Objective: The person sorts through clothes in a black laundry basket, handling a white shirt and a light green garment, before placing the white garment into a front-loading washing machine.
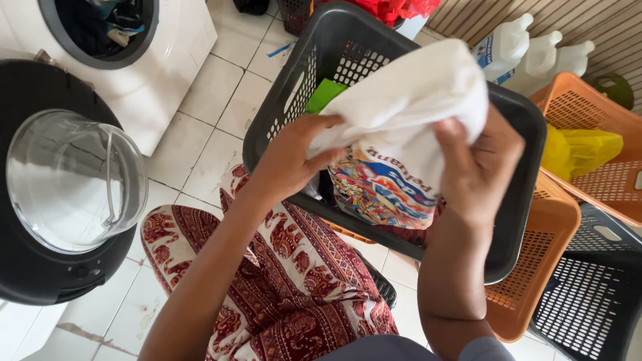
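Note:
Both my hands hold a white garment (408, 100) with a colourful printed front, lifted over a dark grey laundry basket (521, 200). My left hand (294, 157) grips its left edge. At the right side, my right hand (478, 167) pinches the bunched cloth. A green item (324, 93) lies inside the basket under the garment. The basket rests against my lap, which is covered in red patterned trousers (287, 281).
A front-loading washing machine (167, 60) stands at upper left, its round glass door (73, 180) swung open toward me, dark clothes inside the drum. Orange baskets (588, 120) and a dark one (588, 294) stand to the right. White detergent jugs (535, 53) line the back wall. The floor is white tile.

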